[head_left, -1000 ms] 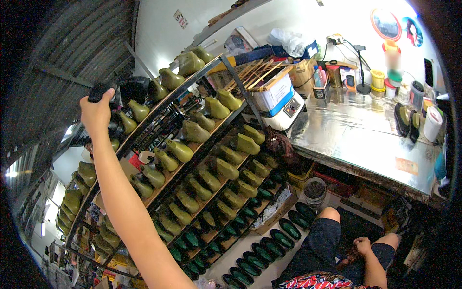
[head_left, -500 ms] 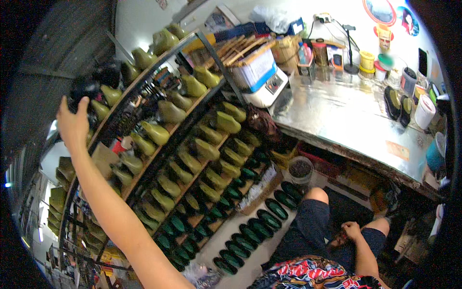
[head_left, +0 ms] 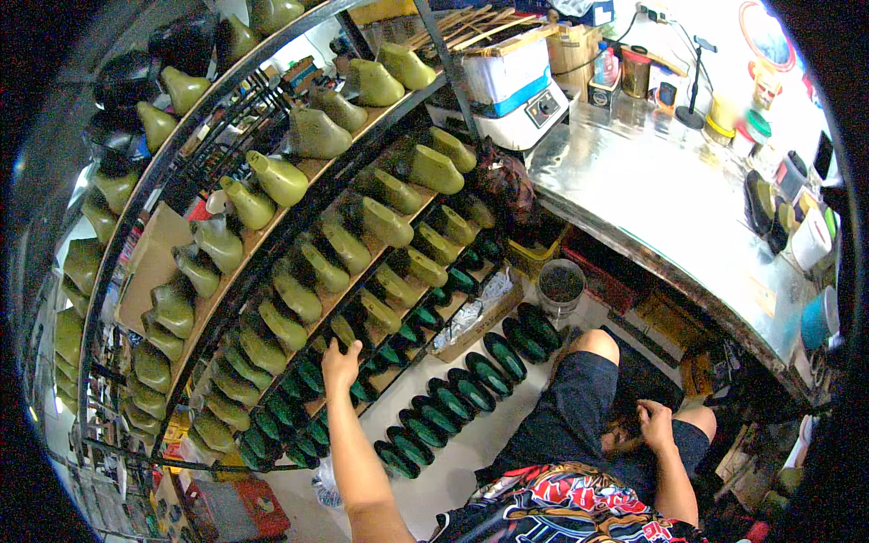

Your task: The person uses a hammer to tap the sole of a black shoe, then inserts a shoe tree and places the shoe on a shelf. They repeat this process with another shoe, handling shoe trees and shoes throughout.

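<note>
My left hand [head_left: 341,365] reaches to a lower shelf of the rack, thumb and forefinger apart, just below an olive shoe last [head_left: 343,328]. Whether the fingertips touch the last cannot be made out. Black-and-green shoes [head_left: 310,375] lie on the tier beside that hand. My right hand [head_left: 655,425] is over my lap between the knees, its fingers curled; what they hold, if anything, is hidden. On the floor between the rack and my leg runs a row of black-and-green shoes [head_left: 469,391].
A tall curved metal rack [head_left: 433,41] with several tiers of olive lasts fills the left. At the right stands a metal-topped workbench [head_left: 625,176] with tubs and dark shoes. A white machine with a dial [head_left: 534,116] adjoins it. A clear bucket [head_left: 561,288] stands below.
My left hand has come down from the top of the rack to its lower shelves. The view has shifted with my head. My right hand has stayed over my lap.
</note>
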A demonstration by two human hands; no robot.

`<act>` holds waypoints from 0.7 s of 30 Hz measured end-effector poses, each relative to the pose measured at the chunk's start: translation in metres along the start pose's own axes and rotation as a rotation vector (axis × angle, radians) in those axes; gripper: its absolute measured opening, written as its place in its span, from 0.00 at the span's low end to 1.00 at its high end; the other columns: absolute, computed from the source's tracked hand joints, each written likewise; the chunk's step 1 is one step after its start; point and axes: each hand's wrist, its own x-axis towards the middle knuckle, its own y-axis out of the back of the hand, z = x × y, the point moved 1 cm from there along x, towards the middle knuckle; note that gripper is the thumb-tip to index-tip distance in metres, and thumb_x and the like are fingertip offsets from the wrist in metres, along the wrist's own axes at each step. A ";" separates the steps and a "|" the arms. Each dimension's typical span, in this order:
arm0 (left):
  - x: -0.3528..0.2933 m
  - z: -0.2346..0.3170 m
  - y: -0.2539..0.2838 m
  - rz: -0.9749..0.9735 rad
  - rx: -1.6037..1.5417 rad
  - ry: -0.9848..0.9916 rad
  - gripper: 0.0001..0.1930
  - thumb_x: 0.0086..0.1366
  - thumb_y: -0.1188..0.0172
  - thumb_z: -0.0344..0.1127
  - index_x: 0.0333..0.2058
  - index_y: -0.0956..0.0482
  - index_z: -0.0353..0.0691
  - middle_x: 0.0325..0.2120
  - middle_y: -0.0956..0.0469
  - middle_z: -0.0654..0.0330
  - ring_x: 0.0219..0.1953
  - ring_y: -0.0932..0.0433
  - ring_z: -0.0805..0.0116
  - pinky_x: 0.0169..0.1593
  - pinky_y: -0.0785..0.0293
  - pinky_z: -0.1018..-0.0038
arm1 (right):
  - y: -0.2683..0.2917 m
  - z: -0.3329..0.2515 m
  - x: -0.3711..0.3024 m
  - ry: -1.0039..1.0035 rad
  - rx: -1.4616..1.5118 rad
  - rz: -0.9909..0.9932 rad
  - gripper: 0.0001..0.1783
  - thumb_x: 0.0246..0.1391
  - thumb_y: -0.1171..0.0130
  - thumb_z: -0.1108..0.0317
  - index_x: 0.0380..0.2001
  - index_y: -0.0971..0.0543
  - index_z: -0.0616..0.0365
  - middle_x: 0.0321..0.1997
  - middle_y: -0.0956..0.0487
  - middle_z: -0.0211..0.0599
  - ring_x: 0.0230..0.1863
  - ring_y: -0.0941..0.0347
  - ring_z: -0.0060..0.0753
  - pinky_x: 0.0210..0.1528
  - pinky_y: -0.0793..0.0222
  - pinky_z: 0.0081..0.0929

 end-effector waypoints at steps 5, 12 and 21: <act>0.074 -0.026 -0.073 0.107 -0.174 0.118 0.38 0.71 0.34 0.63 0.60 0.19 0.30 0.57 0.17 0.36 0.60 0.18 0.37 0.65 0.23 0.49 | 0.026 -0.045 -0.011 0.099 -0.012 0.093 0.12 0.68 0.38 0.72 0.49 0.12 0.66 0.46 0.11 0.56 0.48 0.12 0.54 0.54 0.19 0.41; -0.005 -0.001 -0.082 0.208 -0.869 0.480 0.31 0.75 0.37 0.59 0.59 0.18 0.35 0.48 0.13 0.48 0.47 0.12 0.54 0.35 0.14 0.55 | 0.047 -0.106 -0.020 0.168 0.031 0.177 0.11 0.66 0.34 0.74 0.49 0.12 0.60 0.41 0.12 0.51 0.42 0.13 0.54 0.46 0.18 0.43; -0.288 0.081 -0.097 -0.608 -1.278 0.229 0.19 0.77 0.37 0.45 0.57 0.19 0.38 0.46 0.15 0.60 0.50 0.16 0.66 0.51 0.16 0.64 | 0.013 -0.199 -0.020 0.216 0.275 -0.263 0.19 0.69 0.31 0.61 0.57 0.13 0.58 0.45 0.10 0.51 0.48 0.11 0.47 0.54 0.17 0.38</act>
